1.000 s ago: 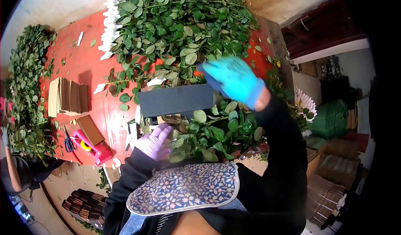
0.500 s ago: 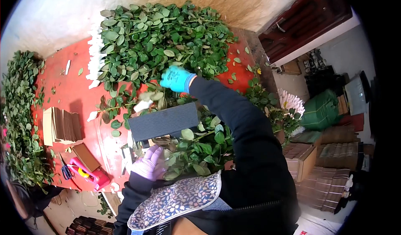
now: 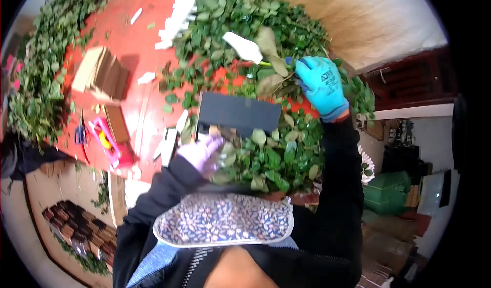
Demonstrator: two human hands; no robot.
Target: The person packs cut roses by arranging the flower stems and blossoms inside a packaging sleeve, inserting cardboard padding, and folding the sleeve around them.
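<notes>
My right hand [image 3: 322, 85], in a turquoise glove, is closed round the leafy stem of a rose whose head is wrapped in white [image 3: 242, 47]. That rose is raised above the red table [image 3: 148, 98], its wrapped head pointing left. In a lilac glove, my left hand [image 3: 203, 152] rests at the lower left edge of a dark ribbed box [image 3: 239, 111], over a bit of cardboard and leaves. Its fingers are bent, and what they grip is unclear. Leafy stems [image 3: 271, 157] lie in front of the box. Behind it is a big pile of wrapped roses [image 3: 245, 17].
Folded cardboard pieces [image 3: 101, 73] stand at the left, with a pink tape dispenser [image 3: 113, 144], scissors [image 3: 81, 133] and a brown box [image 3: 116, 123] nearer me. More foliage [image 3: 43, 63] lines the far left. A green bundle [image 3: 387, 192] is on the floor at right.
My right hand reached to the stems behind the box, closed on one rose and has lifted it to the right. My left hand has stayed beside the box. The camera view has shifted.
</notes>
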